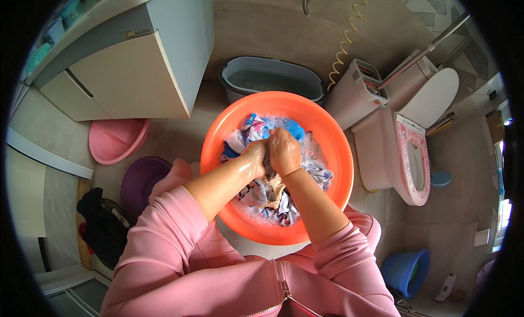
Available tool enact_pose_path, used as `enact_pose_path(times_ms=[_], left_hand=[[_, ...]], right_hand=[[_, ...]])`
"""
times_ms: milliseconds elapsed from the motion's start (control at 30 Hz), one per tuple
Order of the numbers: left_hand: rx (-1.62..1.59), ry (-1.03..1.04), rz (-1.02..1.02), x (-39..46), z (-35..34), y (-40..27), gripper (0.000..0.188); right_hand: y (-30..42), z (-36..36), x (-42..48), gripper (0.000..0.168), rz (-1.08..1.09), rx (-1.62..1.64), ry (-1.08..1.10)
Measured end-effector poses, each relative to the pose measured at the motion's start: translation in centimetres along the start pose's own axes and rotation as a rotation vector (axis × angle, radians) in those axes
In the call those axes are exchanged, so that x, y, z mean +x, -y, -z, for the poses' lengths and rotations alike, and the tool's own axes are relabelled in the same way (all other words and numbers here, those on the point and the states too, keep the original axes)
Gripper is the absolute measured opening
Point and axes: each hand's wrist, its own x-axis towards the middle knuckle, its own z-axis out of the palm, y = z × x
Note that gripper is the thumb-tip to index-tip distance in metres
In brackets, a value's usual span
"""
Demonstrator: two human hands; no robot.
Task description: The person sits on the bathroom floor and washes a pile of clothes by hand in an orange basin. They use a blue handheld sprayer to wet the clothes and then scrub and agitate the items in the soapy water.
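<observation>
An orange plastic basin [342, 161] stands in front of me, holding wet clothes [254, 194] and soap suds [315, 149]. Over its middle, my left hand [256, 155] and my right hand [285, 151] press together with a dark grey wet cloth [268, 163] gripped between them. Suds cling to both hands and to my left wrist. Beyond my knuckles lie a bright blue cloth [292, 129] and a white piece with a blue and pink pattern [256, 125]. Grey and beige fabric is bunched below my wrists. The palms are hidden.
A grey oval tub of water [270, 77] stands behind the basin, beside a mop bucket [356, 87] and a toilet [380, 153]. On the left are a cabinet [123, 79], a pink basin [118, 141], a purple basin [143, 182] and dark clothing [100, 223]. A blue bucket [403, 272] is at lower right.
</observation>
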Motion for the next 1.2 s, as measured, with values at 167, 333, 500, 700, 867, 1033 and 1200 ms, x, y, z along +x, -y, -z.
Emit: enact_pose_path(times_ms=[167, 333, 500, 700, 867, 1033, 1200], left_hand=[[0.027, -0.102, -0.139, 3.2, 2.8, -2.3, 0.023], [0.286, -0.064, -0.394, 1.2, 2.1, -4.3, 0.017], [1.079, 0.016, -0.695, 0.7, 1.8, -3.4, 0.030], [1.327, 0.040, -0.943, -0.9, -0.1, -2.9, 0.034], [1.311, 0.053, -0.939, 1.2, 1.4, -3.7, 0.030], [1.254, 0.140, -0.901, -0.2, 0.6, -3.9, 0.025], [0.646, 0.294, -0.405, -1.0, -0.1, -4.1, 0.026]], right_hand=[[-6.2, 0.7, 1.8, 0.034, -0.152, -0.196, 0.073], [-5.5, 5.2, 2.6, 0.037, -0.839, 0.811, -0.079], [-3.6, 7.0, 4.3, 0.029, -1.040, 1.282, -0.067], [-0.4, 7.7, 5.5, 0.028, -0.942, 1.450, 0.064], [0.3, 9.2, 7.4, 0.026, -0.680, 1.721, 0.329], [1.8, 9.9, 7.8, 0.021, -0.603, 1.562, 0.307], [-1.3, 7.7, 6.1, 0.039, -0.602, 0.994, 0.507]])
